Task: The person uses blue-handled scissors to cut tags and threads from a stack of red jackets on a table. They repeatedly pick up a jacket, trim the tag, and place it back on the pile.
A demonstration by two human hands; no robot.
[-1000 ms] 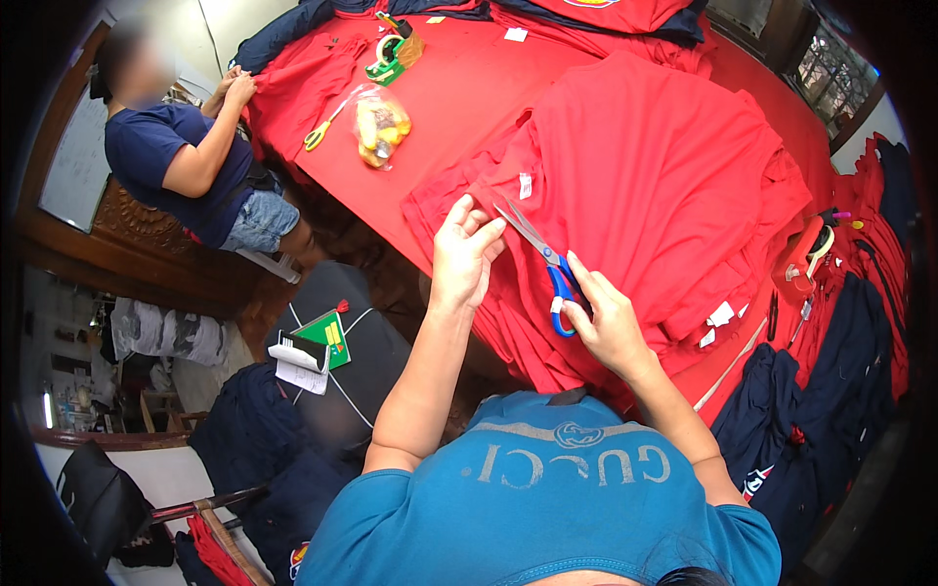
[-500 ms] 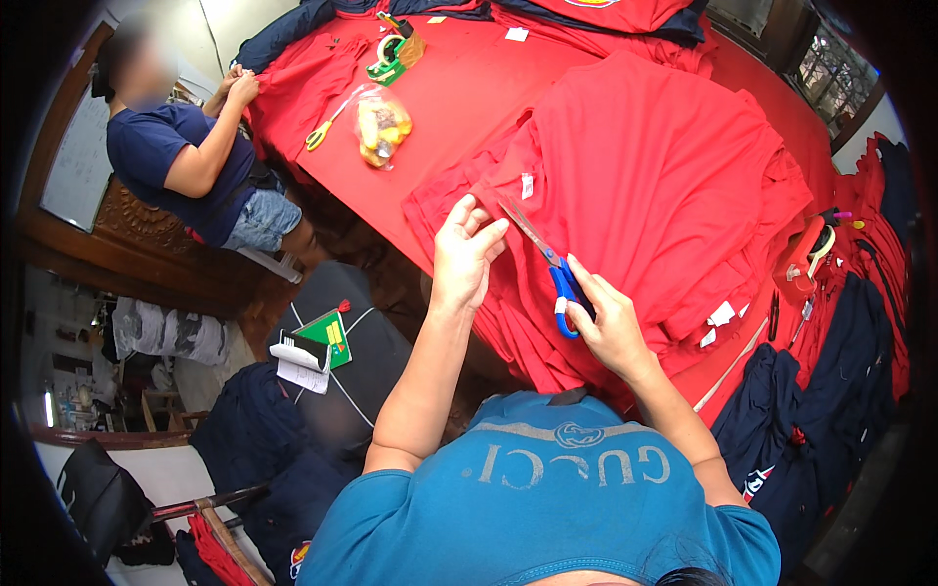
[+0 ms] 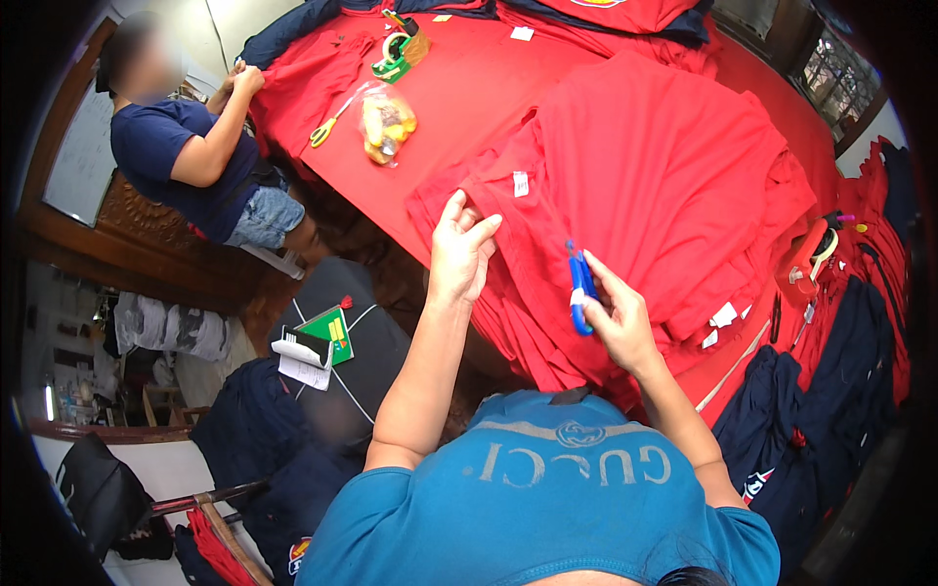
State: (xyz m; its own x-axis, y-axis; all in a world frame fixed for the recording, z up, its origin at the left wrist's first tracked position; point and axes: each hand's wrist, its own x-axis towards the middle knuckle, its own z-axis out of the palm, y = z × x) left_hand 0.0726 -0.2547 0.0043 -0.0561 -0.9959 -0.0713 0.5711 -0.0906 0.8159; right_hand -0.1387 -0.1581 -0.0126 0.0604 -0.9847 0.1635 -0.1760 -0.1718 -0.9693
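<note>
My right hand (image 3: 625, 324) is closed around blue-handled scissors (image 3: 583, 298), held over a wide spread of red shirts (image 3: 655, 186). The scissors' blades are foreshortened, so I cannot make out whether they are apart. Over the near left edge of the same cloth is my left hand (image 3: 462, 256), its thumb and forefinger apart and the other fingers partly curled. No object shows in it. A small white label (image 3: 521, 184) lies on the red cloth just beyond the left fingertips.
A co-worker (image 3: 186, 146) at the left handles red cloth. On the red table (image 3: 469, 88) lie a bag of yellow items (image 3: 387, 125), yellow-handled scissors (image 3: 322, 132) and a green tape dispenser (image 3: 393, 63). A red tape dispenser (image 3: 806, 262) sits right, near dark blue garments (image 3: 831, 381).
The scissors have turned in my right hand, their blades swinging away from the left fingers, and moved slightly right. My left hand has shifted only a little.
</note>
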